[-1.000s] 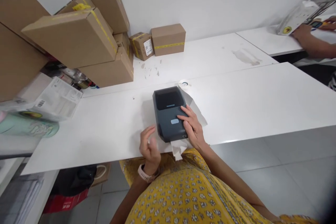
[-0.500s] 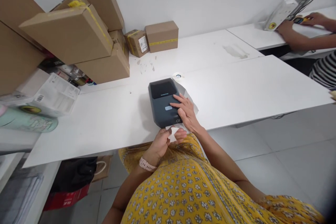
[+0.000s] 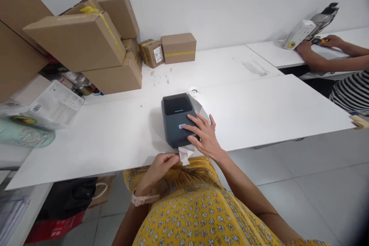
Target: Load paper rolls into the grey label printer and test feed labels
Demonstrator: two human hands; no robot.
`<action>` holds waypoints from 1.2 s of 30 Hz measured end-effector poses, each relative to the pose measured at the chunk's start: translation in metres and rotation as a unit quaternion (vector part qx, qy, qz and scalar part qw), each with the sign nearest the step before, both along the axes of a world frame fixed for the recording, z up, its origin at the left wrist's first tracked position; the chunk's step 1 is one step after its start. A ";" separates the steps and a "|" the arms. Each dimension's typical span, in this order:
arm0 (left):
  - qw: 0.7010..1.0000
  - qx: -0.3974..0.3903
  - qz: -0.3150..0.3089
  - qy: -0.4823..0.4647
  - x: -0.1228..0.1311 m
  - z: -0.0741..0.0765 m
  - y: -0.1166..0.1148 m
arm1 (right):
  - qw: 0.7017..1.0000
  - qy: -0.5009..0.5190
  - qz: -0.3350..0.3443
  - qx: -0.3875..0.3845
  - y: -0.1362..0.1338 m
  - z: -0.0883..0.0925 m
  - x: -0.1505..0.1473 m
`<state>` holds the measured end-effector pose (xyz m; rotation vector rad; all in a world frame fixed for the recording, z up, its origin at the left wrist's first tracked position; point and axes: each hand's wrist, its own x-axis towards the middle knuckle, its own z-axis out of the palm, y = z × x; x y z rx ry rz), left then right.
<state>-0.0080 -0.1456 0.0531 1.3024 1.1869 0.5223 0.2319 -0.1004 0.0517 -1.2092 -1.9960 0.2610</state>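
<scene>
A dark grey label printer (image 3: 175, 117) sits near the front edge of the white table (image 3: 259, 107). My right hand (image 3: 203, 134) lies on top of it with fingers spread, one fingertip on the small blue button. A white paper label (image 3: 185, 154) sticks out of the printer's front slot. My left hand (image 3: 160, 167) is just below the table edge, its fingers pinched on that label. More white paper (image 3: 201, 109) shows behind the printer on the right.
Stacked cardboard boxes (image 3: 83, 42) fill the back left, with two small boxes (image 3: 170, 48) by the wall. Packets and a green pouch (image 3: 25, 130) lie at the left edge. A small tape roll (image 3: 194, 91) sits behind the printer. Another person's arms (image 3: 325, 55) work at the right table.
My left hand swung from beside the printer to its front and took hold of the label. My right hand stayed on top, its fingers spreading a little.
</scene>
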 end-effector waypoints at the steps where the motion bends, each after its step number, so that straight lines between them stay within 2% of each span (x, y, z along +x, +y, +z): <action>1: 0.999 0.005 0.034 0.003 -0.013 0.002 0.001 | 1.000 -0.010 -0.006 0.003 0.000 0.004 -0.001; 5: 0.979 0.050 0.195 0.003 -0.049 0.007 0.013 | 0.998 -0.057 0.003 0.025 0.007 0.017 -0.010; 8: 0.955 0.136 0.262 -0.010 -0.049 0.011 0.024 | 0.998 -0.060 0.028 0.020 0.013 0.018 -0.011; 11: 0.948 0.198 0.249 0.006 -0.029 0.012 0.027 | 1.000 0.005 0.026 -0.016 0.008 0.006 -0.004; 16: 0.960 0.205 0.185 -0.050 0.003 0.012 0.019 | 0.979 0.181 -0.024 -0.088 -0.014 -0.015 0.003; 18: 0.955 0.223 0.182 -0.070 0.006 0.016 0.022 | 0.975 0.201 -0.027 -0.095 -0.017 -0.013 0.001; 20: 0.945 0.258 0.183 -0.078 0.005 0.024 0.035 | 0.979 0.187 -0.020 -0.072 -0.011 -0.002 -0.001; 24: 0.901 0.346 0.238 -0.106 0.001 0.038 0.083 | 0.990 0.130 0.012 0.050 0.035 0.034 -0.003; 27: 0.880 0.354 0.298 -0.104 0.003 0.031 0.116 | 0.987 0.127 0.016 0.101 0.085 0.060 -0.008; 30: 0.903 0.308 0.294 -0.052 0.009 0.008 0.129 | 0.986 0.116 -0.019 0.121 0.132 0.080 -0.018; 33: 0.940 0.237 0.247 -0.004 0.016 -0.016 0.127 | 0.983 0.111 -0.064 0.131 0.173 0.095 -0.028; 36: 0.952 0.220 0.211 0.008 0.021 -0.028 0.121 | 0.983 0.123 -0.076 0.117 0.207 0.107 -0.030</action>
